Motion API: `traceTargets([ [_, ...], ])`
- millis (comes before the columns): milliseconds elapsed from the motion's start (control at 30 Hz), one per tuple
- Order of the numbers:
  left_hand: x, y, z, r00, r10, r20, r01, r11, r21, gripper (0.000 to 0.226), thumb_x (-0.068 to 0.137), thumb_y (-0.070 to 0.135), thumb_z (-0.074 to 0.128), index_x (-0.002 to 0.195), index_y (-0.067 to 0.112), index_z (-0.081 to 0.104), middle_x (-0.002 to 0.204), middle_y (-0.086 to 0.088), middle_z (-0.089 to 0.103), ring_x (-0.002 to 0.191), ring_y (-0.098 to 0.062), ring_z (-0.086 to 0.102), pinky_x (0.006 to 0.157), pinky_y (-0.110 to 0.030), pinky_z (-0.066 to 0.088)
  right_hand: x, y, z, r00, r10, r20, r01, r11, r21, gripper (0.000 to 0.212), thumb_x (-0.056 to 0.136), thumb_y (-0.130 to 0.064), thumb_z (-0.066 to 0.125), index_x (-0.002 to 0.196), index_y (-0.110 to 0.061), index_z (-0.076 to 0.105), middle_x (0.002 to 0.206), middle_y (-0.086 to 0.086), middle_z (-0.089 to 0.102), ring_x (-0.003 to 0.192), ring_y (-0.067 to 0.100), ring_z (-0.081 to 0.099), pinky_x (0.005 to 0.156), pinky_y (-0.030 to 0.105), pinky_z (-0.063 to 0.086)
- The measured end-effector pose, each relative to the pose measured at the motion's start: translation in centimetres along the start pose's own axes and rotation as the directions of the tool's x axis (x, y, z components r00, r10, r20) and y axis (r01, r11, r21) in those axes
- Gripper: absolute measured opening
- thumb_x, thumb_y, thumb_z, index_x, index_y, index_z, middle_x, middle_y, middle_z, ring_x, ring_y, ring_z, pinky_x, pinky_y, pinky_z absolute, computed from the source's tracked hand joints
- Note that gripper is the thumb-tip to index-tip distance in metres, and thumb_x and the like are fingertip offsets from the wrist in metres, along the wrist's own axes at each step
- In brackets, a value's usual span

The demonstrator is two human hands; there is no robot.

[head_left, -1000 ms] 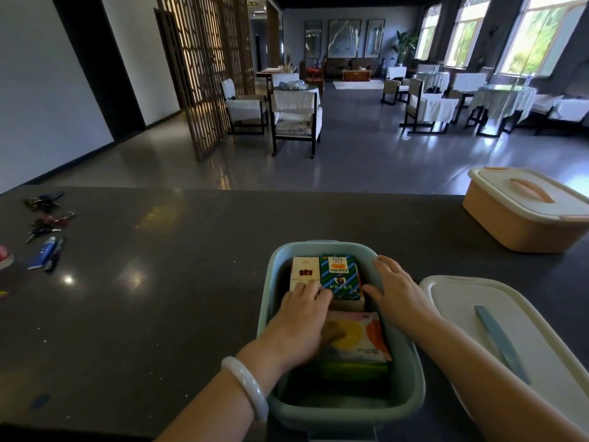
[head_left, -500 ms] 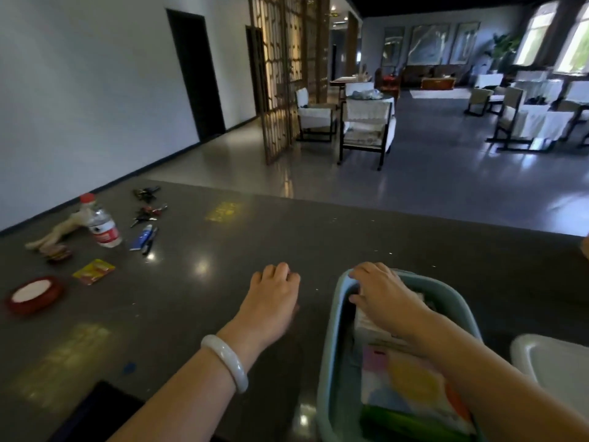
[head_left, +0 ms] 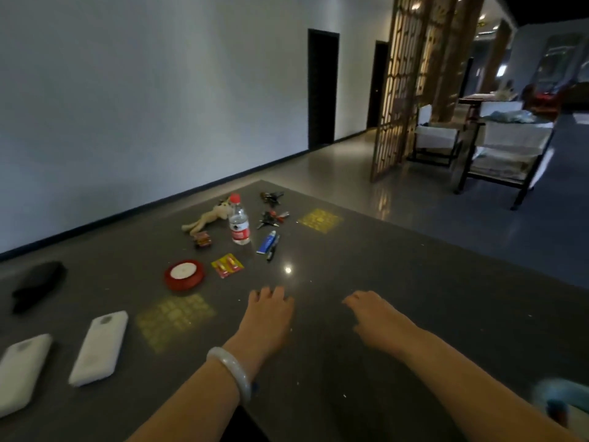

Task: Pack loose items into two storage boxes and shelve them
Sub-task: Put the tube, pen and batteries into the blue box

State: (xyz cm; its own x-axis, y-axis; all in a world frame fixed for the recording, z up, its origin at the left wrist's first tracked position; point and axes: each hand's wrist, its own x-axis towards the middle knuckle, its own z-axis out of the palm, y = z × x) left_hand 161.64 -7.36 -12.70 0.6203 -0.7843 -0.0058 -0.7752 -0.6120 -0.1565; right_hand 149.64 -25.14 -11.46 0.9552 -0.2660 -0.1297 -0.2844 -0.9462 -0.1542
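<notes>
Head view. I saw both hands over the dark counter [head_left: 398, 282], neither holding anything: the left hand [head_left: 266, 317], with a pale bangle [head_left: 230, 371] at the wrist, had relaxed fingers extended toward the loose items; the right hand [head_left: 377, 320] hung beside it, fingers loosely curled and empty. Ahead lay the unpacked goods, all still on the counter: a red tape roll [head_left: 184, 274], a yellow packet [head_left: 227, 265], a water bottle [head_left: 239, 224] standing upright, a plush toy [head_left: 208, 219] behind it, a small red item [head_left: 203, 240], a blue tube [head_left: 267, 242] with a pen [head_left: 273, 247] just beside it, and two key bunches [head_left: 272, 208]. Nearer left lay two white cases [head_left: 63, 358] and a black pouch [head_left: 38, 283]. Of the storage boxes, only a blurred blue-green corner [head_left: 561, 401] showed at the lower right, probably one box; its contents could not be read. I judged the packing well short of complete: this whole cluster remained to be boxed, and lidding and shelving had yet to come.
</notes>
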Motion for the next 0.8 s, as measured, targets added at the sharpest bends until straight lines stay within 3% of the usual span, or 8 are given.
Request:
traceTargets([
  [300, 3.1, -13.7, 3.2, 0.987, -0.157, 0.035, 0.159, 0.985, -0.061, 0.054, 0.089, 0.038, 0.059, 0.136, 0.017, 0.042, 0.144, -0.010, 0.034, 0.130, -0.032, 0.034, 0.106, -0.047, 0.029, 13.2, -9.2, 0.2, 0.992, -0.103, 0.074, 0.098, 0.993, 0.066, 0.041, 0.091, -0.018, 0.054, 0.131, -0.013, 0.047, 0.134, 0.005, 0.045, 0.124, 0.022, 0.042, 0.102, 0.033, 0.038],
  [500, 4.1, -22.7, 6.2, 0.948, -0.302, 0.104, 0.314, 0.941, -0.128, 0.062, 0.091, 0.041, 0.057, 0.143, 0.017, 0.034, 0.148, -0.010, 0.031, 0.134, -0.033, 0.032, 0.110, -0.048, 0.028, 21.9, -16.9, 1.3, 0.977, -0.167, 0.135, 0.146, 0.978, 0.149, 0.048, 0.091, -0.032, 0.061, 0.135, -0.019, 0.045, 0.138, 0.004, 0.045, 0.126, 0.021, 0.044, 0.103, 0.033, 0.039],
  [633, 4.5, -26.9, 8.8, 0.902, -0.405, 0.150, 0.431, 0.864, -0.258, 0.072, 0.088, 0.043, 0.062, 0.145, 0.016, 0.028, 0.150, -0.009, 0.028, 0.136, -0.031, 0.031, 0.111, -0.044, 0.029, 26.2, -21.0, 3.2, 0.970, -0.178, 0.164, 0.132, 0.956, 0.261, 0.057, 0.087, -0.034, 0.067, 0.138, -0.022, 0.043, 0.139, 0.003, 0.047, 0.125, 0.019, 0.047, 0.101, 0.032, 0.040],
  [733, 5.0, -29.4, 11.0, 0.849, -0.485, 0.209, 0.527, 0.759, -0.382, 0.080, 0.084, 0.041, 0.069, 0.146, 0.015, 0.025, 0.150, -0.009, 0.026, 0.138, -0.029, 0.029, 0.113, -0.043, 0.029, 29.0, -23.2, 4.7, 0.966, -0.182, 0.186, 0.118, 0.944, 0.309, 0.068, 0.086, -0.034, 0.068, 0.143, -0.020, 0.035, 0.146, 0.003, 0.039, 0.132, 0.019, 0.041, 0.105, 0.031, 0.036],
  [800, 5.4, -30.8, 12.3, 0.815, -0.521, 0.253, 0.576, 0.686, -0.444, 0.087, 0.081, 0.041, 0.073, 0.147, 0.015, 0.022, 0.150, -0.010, 0.025, 0.139, -0.029, 0.027, 0.114, -0.043, 0.029, 30.8, -24.4, 5.3, 0.970, -0.174, 0.171, 0.107, 0.933, 0.342, 0.064, 0.084, -0.034, 0.070, 0.139, -0.019, 0.040, 0.142, 0.003, 0.044, 0.128, 0.019, 0.044, 0.100, 0.028, 0.037],
])
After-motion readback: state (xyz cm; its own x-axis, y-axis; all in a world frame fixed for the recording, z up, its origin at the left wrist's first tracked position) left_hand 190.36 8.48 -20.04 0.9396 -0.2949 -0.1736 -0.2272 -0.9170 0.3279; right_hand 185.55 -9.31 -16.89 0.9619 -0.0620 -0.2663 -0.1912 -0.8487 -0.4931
